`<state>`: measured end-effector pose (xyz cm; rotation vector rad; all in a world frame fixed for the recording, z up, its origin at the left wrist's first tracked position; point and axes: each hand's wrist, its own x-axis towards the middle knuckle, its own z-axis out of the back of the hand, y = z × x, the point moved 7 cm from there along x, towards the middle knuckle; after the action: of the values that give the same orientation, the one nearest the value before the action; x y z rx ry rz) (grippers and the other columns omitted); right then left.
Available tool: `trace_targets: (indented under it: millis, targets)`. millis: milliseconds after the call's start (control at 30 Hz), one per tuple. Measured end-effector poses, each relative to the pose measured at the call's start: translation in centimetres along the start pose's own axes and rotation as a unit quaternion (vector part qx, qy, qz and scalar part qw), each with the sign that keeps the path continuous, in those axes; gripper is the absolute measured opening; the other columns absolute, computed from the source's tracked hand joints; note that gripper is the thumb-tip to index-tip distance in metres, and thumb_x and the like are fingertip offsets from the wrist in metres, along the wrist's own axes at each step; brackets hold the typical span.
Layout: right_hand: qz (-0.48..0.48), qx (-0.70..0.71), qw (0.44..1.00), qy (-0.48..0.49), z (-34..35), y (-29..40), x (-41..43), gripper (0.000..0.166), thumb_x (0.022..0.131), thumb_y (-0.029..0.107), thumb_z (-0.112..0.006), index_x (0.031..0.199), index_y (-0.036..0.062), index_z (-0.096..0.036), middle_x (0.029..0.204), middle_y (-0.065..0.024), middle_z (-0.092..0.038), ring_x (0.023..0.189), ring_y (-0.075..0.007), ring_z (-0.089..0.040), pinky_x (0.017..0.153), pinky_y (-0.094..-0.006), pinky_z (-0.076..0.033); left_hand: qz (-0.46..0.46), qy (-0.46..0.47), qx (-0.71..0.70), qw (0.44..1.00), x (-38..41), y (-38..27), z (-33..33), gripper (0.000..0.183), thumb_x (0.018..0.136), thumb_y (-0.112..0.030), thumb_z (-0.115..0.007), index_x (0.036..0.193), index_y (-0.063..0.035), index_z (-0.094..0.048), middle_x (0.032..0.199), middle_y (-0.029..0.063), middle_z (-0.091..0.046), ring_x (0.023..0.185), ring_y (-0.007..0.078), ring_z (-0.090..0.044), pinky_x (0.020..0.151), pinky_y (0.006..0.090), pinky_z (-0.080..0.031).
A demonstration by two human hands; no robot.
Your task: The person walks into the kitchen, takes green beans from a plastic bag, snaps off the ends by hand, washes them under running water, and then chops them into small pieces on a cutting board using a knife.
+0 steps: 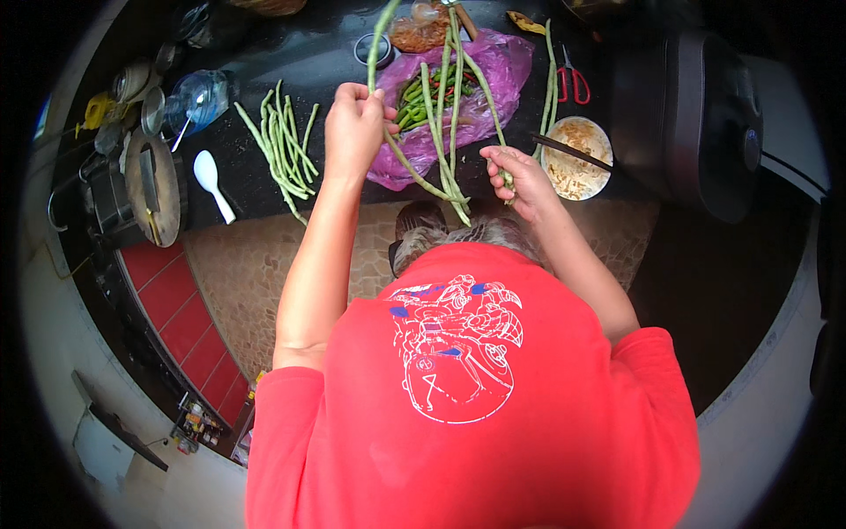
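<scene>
My left hand (355, 129) grips a long green bean (382, 33) that runs past the top of the picture. My right hand (519, 178) is closed around the lower end of another long bean (486, 92), and a short green bit shows at its fingers. Between the hands, several long beans (441, 142) lie across an open pink plastic bag (390, 162), their lower ends past the counter's front edge. Green and red chillies (416, 102) fill the bag. To the left rests a bunch of shorter bean lengths (281, 145).
On the right are a bowl (581, 182) with food residue and chopsticks (572, 153), red-handled scissors (576, 86) and a large dark appliance (700, 125). A white spoon (208, 175), a round chopping board (172, 198) with a cleaver (147, 175), and a plastic jar (205, 99) stand left.
</scene>
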<state>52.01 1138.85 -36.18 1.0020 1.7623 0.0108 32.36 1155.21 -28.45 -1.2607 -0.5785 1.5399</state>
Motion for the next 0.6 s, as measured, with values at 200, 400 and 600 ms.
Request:
trace_targets:
  millis: [200, 400, 600]
  targets:
    - [0.014, -0.064, 0.996, 0.062, -1.3, 0.5, 0.1, 0.019, 0.091, 0.018, -0.055, 0.1, 0.0024, -0.059, 0.074, 0.0002, -0.055, 0.057, -0.0034, -0.048, 0.041, -0.0148, -0.031, -0.027, -0.032, -0.103, 0.994, -6.8, -3.8, 5.1, 0.017, 0.095, -0.019, -0.047, 0.1, -0.002, -0.047, 0.085, 0.0156, -0.065, 0.067, 0.0207, -0.068, 0.053, 0.0249, -0.055]
    - [-0.022, -0.172, 0.966, 0.19, -3.9, -1.4, 0.3, 0.022, 0.091, 0.021, -0.054, 0.1, 0.0024, -0.061, 0.08, -0.0016, -0.062, 0.057, -0.0024, -0.048, 0.042, -0.0146, -0.031, -0.034, -0.093, -0.172, 0.98, -9.2, -3.8, 9.7, 0.019, 0.095, -0.019, -0.048, 0.101, -0.0013, -0.047, 0.086, 0.0168, -0.065, 0.066, 0.0222, -0.068, 0.054, 0.0256, -0.056]
    - [-0.082, -0.198, 0.937, 0.275, -5.4, -2.4, -1.5, 0.024, 0.091, 0.023, -0.055, 0.095, 0.0009, -0.062, 0.075, -0.0048, -0.065, 0.051, -0.0026, -0.048, 0.041, -0.0145, -0.031, -0.039, -0.129, -0.193, 0.972, -9.8, -2.6, 11.9, 0.016, 0.094, -0.018, -0.051, 0.101, -0.0032, -0.052, 0.088, 0.017, -0.066, 0.068, 0.0233, -0.068, 0.055, 0.0266, -0.056]
